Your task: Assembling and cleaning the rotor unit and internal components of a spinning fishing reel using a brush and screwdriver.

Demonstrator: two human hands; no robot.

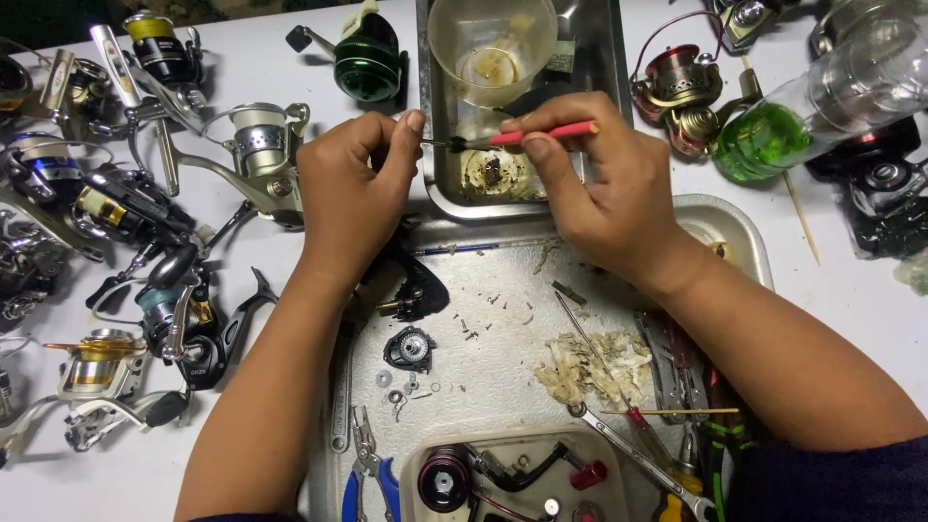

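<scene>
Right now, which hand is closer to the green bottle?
The right hand. It holds a red-handled brush over the steel tray, just left of the green bottle. The left hand is farther away, beyond the right hand on the tray's other side.

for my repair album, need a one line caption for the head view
Right hand holds a red-handled brush to a small part pinched by the left hand over a metal tray.
</scene>
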